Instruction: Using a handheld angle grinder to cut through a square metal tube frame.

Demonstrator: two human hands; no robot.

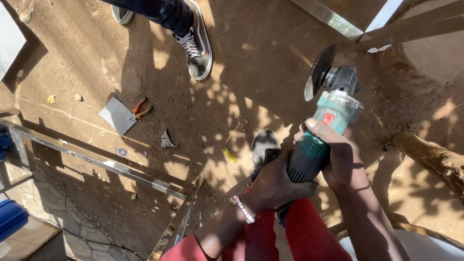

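Left hand: your left hand is wrapped tight around the dark rear handle of the angle grinder, fingers curled fully closed, with a white bead bracelet at the wrist.
Right hand: your right hand is clamped over the green body just ahead of the left, thumb laid across the top near the red switch.
Angle grinder: you hold it in the air at centre right, above your red trousers, nose pointing to the far side.
Disc: the dark cutting disc stands on edge at the far end, clear of the ground.
Ground: sunlit dirt lies below, with your shoe just left of your hands.
Left side: orange-handled pliers lie beside a grey metal scrap, and a shiny metal frame runs nearer to you.
Far side: another person's black sneaker stands well apart.
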